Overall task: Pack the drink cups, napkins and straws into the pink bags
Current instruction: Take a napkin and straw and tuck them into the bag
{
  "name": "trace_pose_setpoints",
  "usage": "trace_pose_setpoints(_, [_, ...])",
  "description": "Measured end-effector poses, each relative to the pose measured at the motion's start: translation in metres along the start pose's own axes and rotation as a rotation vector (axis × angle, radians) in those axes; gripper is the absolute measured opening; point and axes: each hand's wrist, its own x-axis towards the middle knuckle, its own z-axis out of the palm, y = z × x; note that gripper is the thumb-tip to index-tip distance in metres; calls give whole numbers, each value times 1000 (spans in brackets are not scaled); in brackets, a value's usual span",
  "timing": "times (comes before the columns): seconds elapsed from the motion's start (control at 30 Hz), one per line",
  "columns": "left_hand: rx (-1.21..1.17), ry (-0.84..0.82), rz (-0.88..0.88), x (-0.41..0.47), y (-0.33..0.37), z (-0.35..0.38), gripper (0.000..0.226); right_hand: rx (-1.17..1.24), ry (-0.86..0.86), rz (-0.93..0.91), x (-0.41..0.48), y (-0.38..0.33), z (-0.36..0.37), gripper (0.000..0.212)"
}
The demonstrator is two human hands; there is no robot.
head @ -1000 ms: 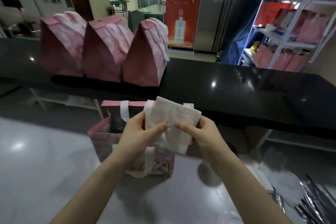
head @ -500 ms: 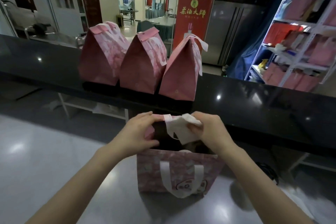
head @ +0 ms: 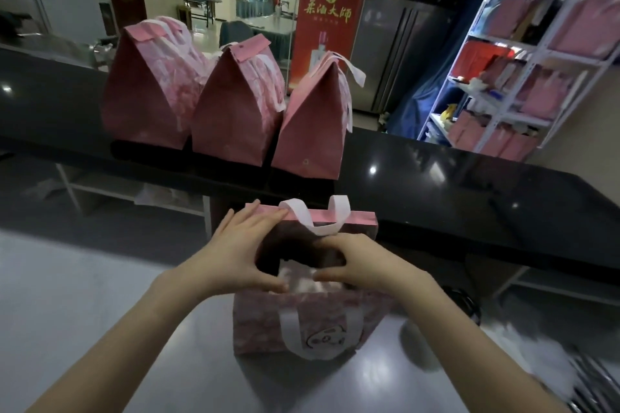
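Nearest, on the grey table (head: 100, 295), stands the open bag (head: 302, 322), its printed front and white handle facing the person. A second ago both hands held the napkin (head: 298, 278) up in the air above the bag, and half a second ago the right hand was stuffing it over the rim. Now it shows only as a pale, blurred patch low inside the mouth. The left hand (head: 235, 251) lies loose, fingers straight along the far rim and thumb along the near one, spreading the mouth and grasping nothing. The right hand (head: 355, 265) is over the opening with its fingers curled downward. Whether it still pinches the napkin or has let go cannot be told. So the napkin step for this bag looks all but done. The dark interior hides whether a cup or straw is in there. At the table's right edge a blurred white pile (head: 523, 352) may be more supplies. Beyond, on the black counter (head: 436, 184), three closed bags (head: 235, 111) stand touching in a row, apparently finished. Farther back are a white rack (head: 523, 77) of pink stock and a red banner (head: 332, 17).
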Motion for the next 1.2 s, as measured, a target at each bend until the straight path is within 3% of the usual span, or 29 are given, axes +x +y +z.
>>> trace_pose_setpoints(0.13, [-79,478,99,9,44,9,32,135,388,-3,-63,35,-6,18])
trace_pose_setpoints(0.2, [-116,523,184,19,84,23,13,112,592,50,-98,63,-7,7])
trace_pose_setpoints(0.27, [-169,452,257,34,127,43,8,81,677,156,-134,96,-6,5])
trace_pose_setpoints(0.53, [-251,-58,525,100,296,177,7,153,611,750,-272,235,30,7])
trace_pose_setpoints(0.63, [-207,-214,589,118,339,234,12,203,615,892,-307,275,52,20])
trace_pose_setpoints(0.8, [-114,-423,636,137,390,317,23,79,540,1033,-339,336,75,47])
trace_pose_setpoints(0.9, [-101,-499,629,142,413,354,31,25,502,1093,-349,368,84,53])
trace_pose_setpoints(1.07, [-96,-538,609,149,441,403,40,-62,454,1108,-352,402,95,44])
trace_pose_setpoints(1.2, [-45,-494,561,152,441,428,53,-64,518,1055,-355,415,96,26])
